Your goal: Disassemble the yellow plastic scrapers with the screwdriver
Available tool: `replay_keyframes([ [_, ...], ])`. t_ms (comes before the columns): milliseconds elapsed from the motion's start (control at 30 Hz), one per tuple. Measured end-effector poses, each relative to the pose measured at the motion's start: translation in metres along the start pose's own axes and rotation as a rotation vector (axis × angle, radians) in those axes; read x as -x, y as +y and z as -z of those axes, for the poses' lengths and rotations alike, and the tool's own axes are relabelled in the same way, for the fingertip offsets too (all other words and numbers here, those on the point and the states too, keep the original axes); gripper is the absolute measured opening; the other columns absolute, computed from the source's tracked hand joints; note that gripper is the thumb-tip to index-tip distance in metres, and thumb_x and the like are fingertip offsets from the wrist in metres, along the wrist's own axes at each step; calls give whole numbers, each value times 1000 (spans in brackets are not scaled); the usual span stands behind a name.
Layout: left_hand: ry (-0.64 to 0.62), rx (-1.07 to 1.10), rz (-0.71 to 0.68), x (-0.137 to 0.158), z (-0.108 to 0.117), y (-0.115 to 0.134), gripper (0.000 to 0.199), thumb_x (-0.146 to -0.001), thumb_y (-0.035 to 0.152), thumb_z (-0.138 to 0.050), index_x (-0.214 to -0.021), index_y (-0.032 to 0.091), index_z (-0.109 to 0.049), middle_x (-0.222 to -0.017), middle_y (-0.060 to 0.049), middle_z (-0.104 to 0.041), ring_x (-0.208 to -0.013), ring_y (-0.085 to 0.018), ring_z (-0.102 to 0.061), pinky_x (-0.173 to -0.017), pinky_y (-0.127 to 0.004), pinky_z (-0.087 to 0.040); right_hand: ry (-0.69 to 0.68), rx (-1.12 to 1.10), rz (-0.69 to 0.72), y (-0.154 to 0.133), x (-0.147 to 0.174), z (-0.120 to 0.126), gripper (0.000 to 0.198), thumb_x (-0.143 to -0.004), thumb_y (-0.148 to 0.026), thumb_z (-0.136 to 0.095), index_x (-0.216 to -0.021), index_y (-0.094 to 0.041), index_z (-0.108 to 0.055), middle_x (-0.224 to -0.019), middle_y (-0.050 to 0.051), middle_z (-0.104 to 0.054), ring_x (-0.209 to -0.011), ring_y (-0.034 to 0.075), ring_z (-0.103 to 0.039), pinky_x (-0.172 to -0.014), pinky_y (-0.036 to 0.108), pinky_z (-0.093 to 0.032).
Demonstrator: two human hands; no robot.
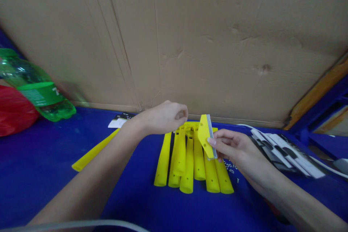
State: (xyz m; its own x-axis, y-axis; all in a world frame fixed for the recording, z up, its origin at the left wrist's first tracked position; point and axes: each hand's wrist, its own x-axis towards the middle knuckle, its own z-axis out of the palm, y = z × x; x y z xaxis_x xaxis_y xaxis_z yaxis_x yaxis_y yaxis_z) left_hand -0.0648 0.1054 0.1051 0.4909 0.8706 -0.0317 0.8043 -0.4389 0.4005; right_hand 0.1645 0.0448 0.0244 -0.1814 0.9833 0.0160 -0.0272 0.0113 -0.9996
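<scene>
My right hand (231, 148) is closed on a yellow scraper head (205, 136) with a grey metal blade strip along its right edge, thumb on its face. My left hand (170, 116) is over the far ends of the yellow handles, its fingers curled in a pinch; whatever they hold is hidden. Several yellow scraper handles (186, 170) lie side by side between the hands, round ends towards me. Another yellow handle (94, 152) lies apart, partly behind my left forearm. Small screws (230, 168) are scattered beneath my right hand.
Black-and-white packaging cards (290, 156) are stacked at the right beside a white cable (330, 168). More cards (119, 120) lie behind my left arm. A green bottle (40, 90) and red bag (16, 110) are at the left. Cardboard (174, 43) stands behind the blue table (141, 203).
</scene>
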Motion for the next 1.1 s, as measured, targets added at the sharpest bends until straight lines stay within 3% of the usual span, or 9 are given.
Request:
replay_keyframes([
  [133, -26, 443, -191, -4, -10, 24, 30, -101, 41, -53, -104, 16, -70, -88, -7, -78, -79, -20, -77, -71, -28, -59, 17, 54, 69, -1, 3, 6, 40, -68, -53, -90, -76, -18, -71, -63, -2, -66, -53, 9, -54, -49, 21, -44],
  [333, -55, 763, -186, -10, -31, 41, 26, -87, 29, -76, -106, 17, -64, -73, 0, -76, -68, -15, -73, -66, -24, -58, 34, 80, 76, -16, 22, 23, 34, -68, -45, -92, -78, -18, -72, -67, -2, -67, -55, 8, -55, -52, 20, -48],
  [467, 21, 706, -104, -13, -37, 48, 33, -88, 35, -76, -113, 16, -69, -73, 1, -76, -67, -12, -71, -66, -20, -56, 124, 142, 91, -23, 33, 51, 38, -71, -52, -87, -77, -19, -70, -61, -3, -64, -48, 9, -54, -45, 22, -45],
  [533, 46, 681, -91, -14, -39, 49, 34, -88, 37, -76, -114, 16, -69, -73, 2, -76, -68, -12, -72, -69, -21, -57, 242, 254, 140, -28, 38, 72, 36, -76, -52, -82, -83, -19, -71, -66, 0, -69, -51, 12, -60, -47, 24, -48],
  [633, 36, 654, -86, -16, -43, 52, 37, -88, 41, -76, -117, 18, -69, -73, 3, -75, -70, -13, -72, -70, -23, -58, 471, 545, 299, -33, 47, 106, 33, -78, -39, -79, -103, -20, -71, -70, 2, -74, -57, 18, -69, -51, 27, -52],
  [733, 19, 605, -64, -19, -47, 61, 41, -89, 43, -74, -120, 18, -68, -75, 2, -75, -72, -15, -73, -75, -26, -60, 513, 864, 320, -33, 56, 131, 8, -83, -24, -68, -88, -21, -74, -66, 2, -73, -57, 19, -70, -53, 27, -51],
  [767, 14, 589, -56, -20, -48, 64, 42, -88, 43, -74, -121, 17, -67, -75, 1, -75, -72, -16, -73, -76, -27, -60, 487, 937, 304, -32, 58, 135, 9, -84, -20, -65, -83, -22, -74, -66, 2, -74, -58, 19, -71, -54, 27, -50],
  [900, -21, 536, -32, -30, -55, 79, 48, -85, 45, -73, -123, 16, -66, -71, 1, -73, -71, -18, -72, -77, -31, -61, 419, 1075, 212, -26, 62, 133, 16, -87, -14, -64, -83, -23, -77, -75, 2, -79, -69, 20, -75, -64, 27, -53],
  [1100, -92, 470, -31, -51, -66, 91, 49, -88, 41, -68, -130, 15, -64, -72, 0, -74, -69, -19, -73, -66, -28, -57, 419, 1328, 170, -18, 60, 112, 20, -91, -11, -57, -85, -19, -75, -78, 7, -78, -70, 23, -72, -63, 31, -46],
])
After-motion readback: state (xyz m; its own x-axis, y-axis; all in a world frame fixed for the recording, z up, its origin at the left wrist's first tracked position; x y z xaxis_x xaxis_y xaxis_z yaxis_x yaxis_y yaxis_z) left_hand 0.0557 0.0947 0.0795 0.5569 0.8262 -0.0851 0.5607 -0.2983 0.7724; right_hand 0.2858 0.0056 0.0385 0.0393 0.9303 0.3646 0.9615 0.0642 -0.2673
